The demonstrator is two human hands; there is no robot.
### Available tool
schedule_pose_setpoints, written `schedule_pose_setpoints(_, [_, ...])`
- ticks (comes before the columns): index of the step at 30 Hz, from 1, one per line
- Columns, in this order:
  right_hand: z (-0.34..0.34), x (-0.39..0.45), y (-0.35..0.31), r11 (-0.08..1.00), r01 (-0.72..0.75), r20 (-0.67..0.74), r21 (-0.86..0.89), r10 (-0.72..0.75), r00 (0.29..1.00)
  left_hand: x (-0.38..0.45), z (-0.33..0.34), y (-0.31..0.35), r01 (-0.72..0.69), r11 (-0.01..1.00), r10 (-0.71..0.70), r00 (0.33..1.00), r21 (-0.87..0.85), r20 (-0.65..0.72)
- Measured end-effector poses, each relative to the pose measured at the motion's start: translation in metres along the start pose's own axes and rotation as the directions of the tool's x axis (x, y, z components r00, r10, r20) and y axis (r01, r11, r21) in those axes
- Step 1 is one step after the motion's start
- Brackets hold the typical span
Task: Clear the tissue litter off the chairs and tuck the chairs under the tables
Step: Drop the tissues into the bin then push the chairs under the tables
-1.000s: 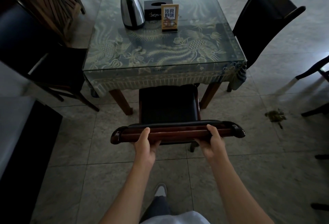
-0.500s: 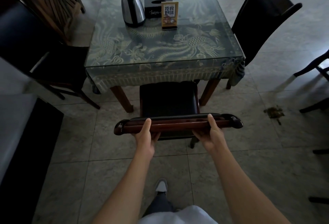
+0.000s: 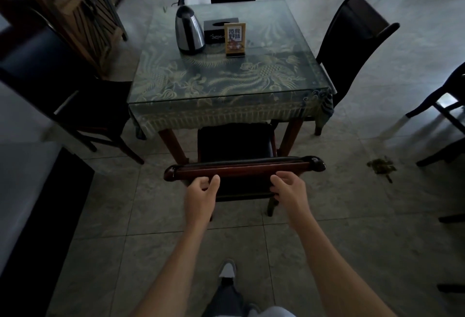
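Observation:
A dark wooden chair with a black seat (image 3: pixel 234 140) stands at the near side of the glass-topped table (image 3: pixel 226 105), its seat partly under the tablecloth fringe. Its reddish top rail (image 3: pixel 244 167) runs across just in front of me. My left hand (image 3: pixel 202 192) hovers just behind the rail's left part, fingers loosely curled and holding nothing. My right hand (image 3: pixel 289 189) is likewise off the rail's right part, fingers spread and bent. No tissue shows on this seat.
On the table stand a steel kettle (image 3: pixel 189 31), a black tissue box (image 3: pixel 219 27) and a yellow sign (image 3: pixel 235 40). Chairs stand pulled out at the left (image 3: pixel 63 85) and right (image 3: pixel 352 40); another sits far right (image 3: pixel 448 105). Green litter (image 3: pixel 381 165) lies on the tiles.
The chair slid forward, farther under the table. Both hands, which gripped the top rail, have let go and drawn back slightly.

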State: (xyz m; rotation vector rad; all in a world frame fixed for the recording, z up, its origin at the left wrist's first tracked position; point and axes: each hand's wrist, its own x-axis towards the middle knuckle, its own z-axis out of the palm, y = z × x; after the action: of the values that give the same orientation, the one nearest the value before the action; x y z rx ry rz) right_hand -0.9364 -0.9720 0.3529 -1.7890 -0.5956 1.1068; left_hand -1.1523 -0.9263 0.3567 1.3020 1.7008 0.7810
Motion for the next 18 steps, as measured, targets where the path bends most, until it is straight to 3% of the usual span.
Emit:
schedule_pose_setpoints(5, [-0.014,-0.024,-0.028,0.891,0.330,0.046,-0.313,-0.333,0.942,-0.017,-0.024,0.034,-0.271,0.918,0.284,0.959,0.290,-0.004])
schedule_pose_setpoints(9, [-0.030,-0.045,-0.058,0.635,0.566,0.144,-0.526,-0.589,0.795,-0.036,-0.045,0.064,-0.466,0.727,0.544,0.839,0.504,-0.007])
schedule_pose_setpoints(14, [-0.047,-0.073,-0.092,0.359,0.669,0.226,-0.651,-0.749,0.622,-0.061,-0.067,0.094,-0.511,0.610,0.650,0.759,0.606,-0.014])
schedule_pose_setpoints(18, [-0.054,-0.082,-0.106,0.264,0.669,0.272,-0.695,-0.765,0.584,-0.072,-0.079,0.105,-0.493,0.580,0.659,0.752,0.648,-0.019])
